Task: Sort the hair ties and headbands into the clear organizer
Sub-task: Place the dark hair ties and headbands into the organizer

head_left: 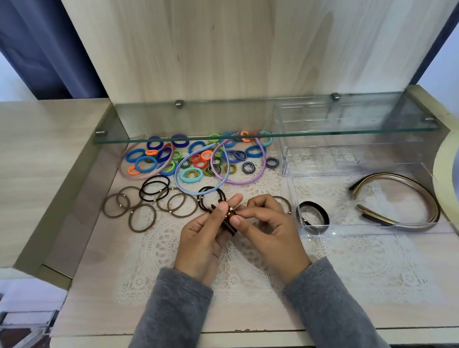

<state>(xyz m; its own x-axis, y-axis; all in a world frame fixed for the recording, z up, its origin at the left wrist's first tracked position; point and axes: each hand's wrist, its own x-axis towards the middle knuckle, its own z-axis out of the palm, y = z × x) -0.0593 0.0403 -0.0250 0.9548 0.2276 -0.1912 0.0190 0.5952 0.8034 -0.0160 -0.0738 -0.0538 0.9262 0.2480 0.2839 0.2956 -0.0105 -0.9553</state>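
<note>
L hand (201, 237) + R hand (270, 227) meet at ctr over the lace mat (366, 266). Both pinch a bunch of dark brown hair ties (227, 223), thumb and forefinger tips pressed on it; the other fingers curl under. Bunch is squashed flat, long axis approx 11-to-5 o'clock, far end toward 11. Clear organizer (361, 231) at 3 o'clock holds a black tie (322, 211) in its near-left corner and gold-brown headbands (391, 174) further right. Loose brown ties (144, 231) at 10 o'clock, coloured ties (200, 160) at 12.
</note>
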